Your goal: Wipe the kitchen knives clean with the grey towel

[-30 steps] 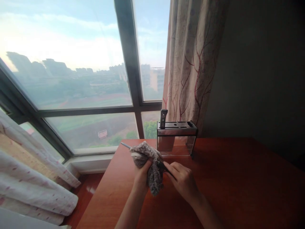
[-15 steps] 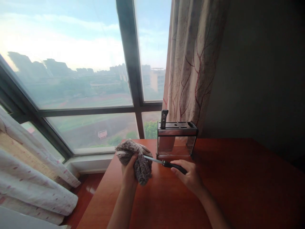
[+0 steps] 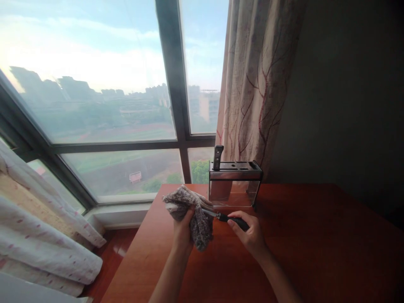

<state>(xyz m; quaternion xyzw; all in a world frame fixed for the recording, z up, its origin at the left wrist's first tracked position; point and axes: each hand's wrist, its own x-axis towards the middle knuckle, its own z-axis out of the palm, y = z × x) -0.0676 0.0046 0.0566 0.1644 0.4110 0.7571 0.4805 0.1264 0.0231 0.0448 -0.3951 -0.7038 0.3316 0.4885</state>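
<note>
A crumpled grey, speckled cloth [image 3: 202, 229] is gripped in my left hand [image 3: 183, 229], above the table. My right hand [image 3: 251, 235] is closed round the black handle of a sharpening steel [image 3: 232, 219]. Its thin metal rod runs left into the folds of the cloth, which hide most of it. Just behind both hands stands a knife block [image 3: 235, 172] with a dark slotted top and see-through sides. One knife [image 3: 217, 157] with a black riveted handle sits upright in its left end.
Under the hands is a reddish-brown wooden table [image 3: 299, 248]. Beyond its far left edge is a large window with a dark frame [image 3: 116, 147]. A patterned curtain [image 3: 255, 84] hangs behind the knife block, and a pale curtain [image 3: 47, 235] hangs at the left.
My left hand and the cloth have moved right along the rod, toward the handle. Less of the bare rod shows now. My right hand has hardly moved.
</note>
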